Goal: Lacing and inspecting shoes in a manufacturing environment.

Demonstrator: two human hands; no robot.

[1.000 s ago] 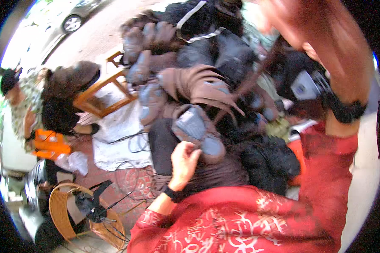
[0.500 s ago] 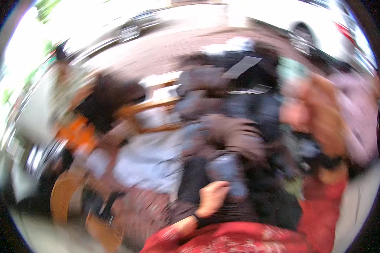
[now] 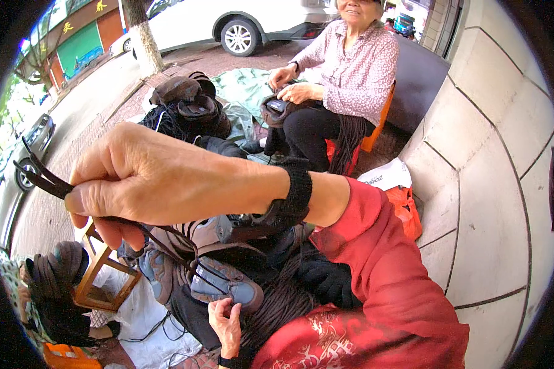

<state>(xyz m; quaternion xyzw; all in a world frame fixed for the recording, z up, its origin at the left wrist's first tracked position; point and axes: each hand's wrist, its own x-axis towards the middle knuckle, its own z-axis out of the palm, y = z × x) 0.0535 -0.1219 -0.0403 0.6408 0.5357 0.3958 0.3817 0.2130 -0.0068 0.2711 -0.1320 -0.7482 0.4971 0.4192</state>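
Raised across the middle, my right hand (image 3: 151,178) pinches dark brown shoelaces (image 3: 52,183) between thumb and fingers. Their ends stick out to the left, and the strands run down behind my hand to a shoe (image 3: 243,295). This shoe is brown with a blue-grey toe and lies on my lap. Below it, my left hand (image 3: 228,329) has its fingers closed at the shoe's edge; the exact grip is partly hidden. A thick bundle of dark laces (image 3: 277,320) spreads over my lap beside the shoe. Another similar shoe (image 3: 156,277) lies to the left.
A wooden stool frame (image 3: 108,283) stands left on white sheeting (image 3: 144,326). Dark shoes (image 3: 194,107) are heaped ahead. A person (image 3: 357,80) sits at the back right, hands on a shoe. An orange bag (image 3: 404,212) rests by the tiled wall (image 3: 486,203).
The view has swung to the right and sharpened from a blur. My right hand has come up across the middle with the shoelaces; my left hand stays low by the shoe.
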